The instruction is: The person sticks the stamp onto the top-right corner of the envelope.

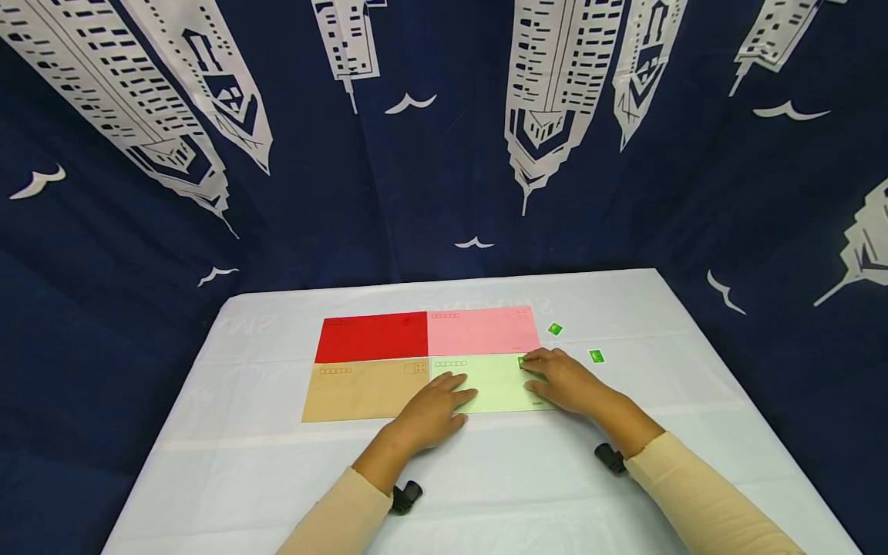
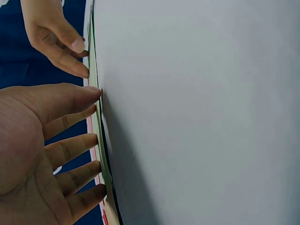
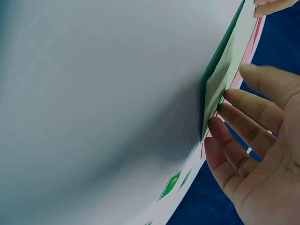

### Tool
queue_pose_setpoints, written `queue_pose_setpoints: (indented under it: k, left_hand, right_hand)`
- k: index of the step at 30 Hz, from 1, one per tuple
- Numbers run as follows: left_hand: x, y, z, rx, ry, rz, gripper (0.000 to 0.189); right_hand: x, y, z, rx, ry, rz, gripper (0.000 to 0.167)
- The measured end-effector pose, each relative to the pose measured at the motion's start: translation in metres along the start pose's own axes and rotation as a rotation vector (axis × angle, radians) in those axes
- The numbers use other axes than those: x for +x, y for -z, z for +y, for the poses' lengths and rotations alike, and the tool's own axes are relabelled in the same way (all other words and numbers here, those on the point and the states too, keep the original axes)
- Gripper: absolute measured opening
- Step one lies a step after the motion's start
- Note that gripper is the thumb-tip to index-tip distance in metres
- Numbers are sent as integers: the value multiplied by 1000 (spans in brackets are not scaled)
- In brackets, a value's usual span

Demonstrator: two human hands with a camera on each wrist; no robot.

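A pale green envelope (image 1: 496, 389) lies flat on the white table, printed with a row of small boxes. At its upper right corner sits a small green stamp (image 1: 521, 361), partly hidden under the fingertips of my right hand (image 1: 565, 379). That hand's fingers reach out and touch the corner, as the right wrist view also shows. With spread fingers, my left hand (image 1: 432, 410) rests on the left part of the same envelope. In the left wrist view its fingertips (image 2: 93, 140) meet the paper, and nothing is gripped.
Against the green envelope lie a tan envelope (image 1: 361, 397), a red envelope (image 1: 371, 339) and a pink envelope (image 1: 482, 333). Two loose green stamps, one upper stamp (image 1: 555, 329) and one lower stamp (image 1: 597, 356), lie to the right. A dark blue printed cloth (image 1: 430, 177) hangs behind.
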State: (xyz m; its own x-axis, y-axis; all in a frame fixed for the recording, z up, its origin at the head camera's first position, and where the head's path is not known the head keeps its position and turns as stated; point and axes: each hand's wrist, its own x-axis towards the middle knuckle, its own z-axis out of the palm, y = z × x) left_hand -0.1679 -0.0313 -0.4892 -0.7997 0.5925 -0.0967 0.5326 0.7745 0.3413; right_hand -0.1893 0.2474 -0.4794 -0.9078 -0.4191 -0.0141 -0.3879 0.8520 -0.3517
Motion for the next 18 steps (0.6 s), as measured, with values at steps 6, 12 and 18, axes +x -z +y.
queue_pose_setpoints:
  k: [6, 12, 18]
  left_hand:
    - [0, 0, 0, 2, 0, -4, 47]
    - [1, 0, 0, 2, -1, 0, 47]
    - [1, 0, 0, 0, 2, 0, 47]
  right_hand:
    - [4, 1, 0, 2, 17, 44, 28]
    - [9, 3, 0, -6, 17, 57, 21]
    - [17, 3, 1, -17, -10, 56, 17]
